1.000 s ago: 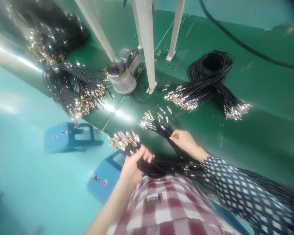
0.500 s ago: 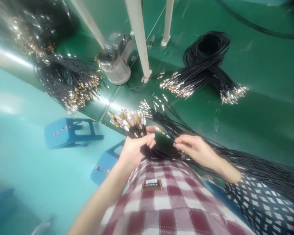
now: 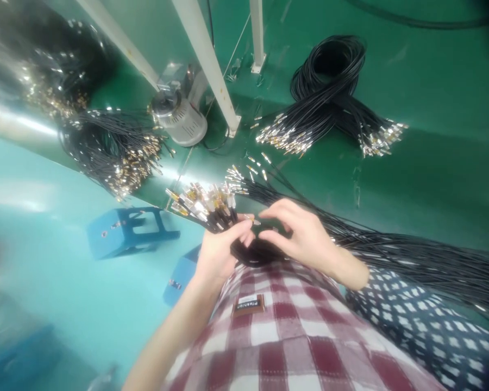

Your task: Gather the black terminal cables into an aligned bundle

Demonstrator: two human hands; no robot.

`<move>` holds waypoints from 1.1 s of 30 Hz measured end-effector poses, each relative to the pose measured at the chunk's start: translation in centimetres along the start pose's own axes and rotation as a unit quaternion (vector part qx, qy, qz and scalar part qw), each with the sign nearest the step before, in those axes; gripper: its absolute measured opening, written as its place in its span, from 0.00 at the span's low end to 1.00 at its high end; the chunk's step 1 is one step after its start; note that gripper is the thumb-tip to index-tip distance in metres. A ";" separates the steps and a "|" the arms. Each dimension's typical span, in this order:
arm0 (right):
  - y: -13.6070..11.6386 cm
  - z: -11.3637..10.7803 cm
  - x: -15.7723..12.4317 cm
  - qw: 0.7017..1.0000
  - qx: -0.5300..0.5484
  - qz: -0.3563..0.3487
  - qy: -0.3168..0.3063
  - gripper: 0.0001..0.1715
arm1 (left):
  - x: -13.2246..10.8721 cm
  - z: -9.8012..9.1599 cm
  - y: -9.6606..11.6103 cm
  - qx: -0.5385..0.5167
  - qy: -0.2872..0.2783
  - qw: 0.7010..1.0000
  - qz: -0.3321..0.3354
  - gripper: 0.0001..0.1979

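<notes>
My left hand [image 3: 222, 250] is closed around a bunch of black cables [image 3: 212, 203], whose silver and gold connector ends fan out above the thumb. At its fingertips one small connector [image 3: 255, 220] points to the right. My right hand [image 3: 303, 231] hovers just to the right of that connector, thumb and fingers apart with nothing visible between them. Behind and below it, a long spread of loose black cables [image 3: 391, 252] runs along the table to the right edge. Cable lengths between my hands lie in shadow.
A coiled cable bundle [image 3: 330, 81] lies at the back right of the green table [image 3: 432, 179]. More cable heaps [image 3: 110, 146] are at the left, beside a grey round-bodied device [image 3: 181, 119]. White posts [image 3: 207, 60] stand on the table. Blue stools [image 3: 130, 231] sit on the floor at left.
My right hand has let go of the single cable, moved left towards my left hand and spread its fingers. The single connector now sits at the left fingertips. The view has shifted slightly.
</notes>
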State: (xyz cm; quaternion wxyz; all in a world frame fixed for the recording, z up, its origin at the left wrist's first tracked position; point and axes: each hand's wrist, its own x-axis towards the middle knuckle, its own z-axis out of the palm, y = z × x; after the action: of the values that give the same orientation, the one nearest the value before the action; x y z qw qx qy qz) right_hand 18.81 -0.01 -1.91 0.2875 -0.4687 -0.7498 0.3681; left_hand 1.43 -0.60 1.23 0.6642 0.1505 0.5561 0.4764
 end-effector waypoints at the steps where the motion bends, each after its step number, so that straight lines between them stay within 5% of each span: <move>1: 0.4 0.2 0.0 1.000 0.007 -0.011 -0.001 0.12 | 0.0 0.0 0.0 -0.003 0.003 1.000 0.001 0.06; 8: 4.8 -0.6 -3.3 0.994 -0.061 0.055 -0.070 0.10 | 0.5 -0.1 -0.1 -0.027 0.033 0.999 0.001 0.06; 17: -1.6 0.7 2.0 0.992 0.119 0.046 -0.015 0.14 | 0.4 -0.9 -0.1 -0.031 -0.009 0.999 -0.013 0.14; 24: -3.7 1.2 3.7 0.953 0.203 0.154 -0.163 0.16 | 0.7 -1.9 -0.1 -0.051 -0.016 0.997 -0.053 0.14; 28: -0.7 2.0 4.5 0.911 0.280 0.183 -0.243 0.17 | 1.2 -3.1 -0.1 -0.041 0.006 0.996 -0.077 0.13; 33: 7.3 4.5 5.9 0.959 -0.061 0.256 -0.102 0.08 | 1.9 -4.8 -0.6 -0.074 -0.004 0.995 -0.067 0.11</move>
State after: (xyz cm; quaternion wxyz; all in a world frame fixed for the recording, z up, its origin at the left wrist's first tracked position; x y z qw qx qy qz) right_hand 16.59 6.26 -9.92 0.0770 -0.6212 -0.6512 0.4291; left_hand -2.68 -0.93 -1.98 0.7062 0.0652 0.5251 0.4705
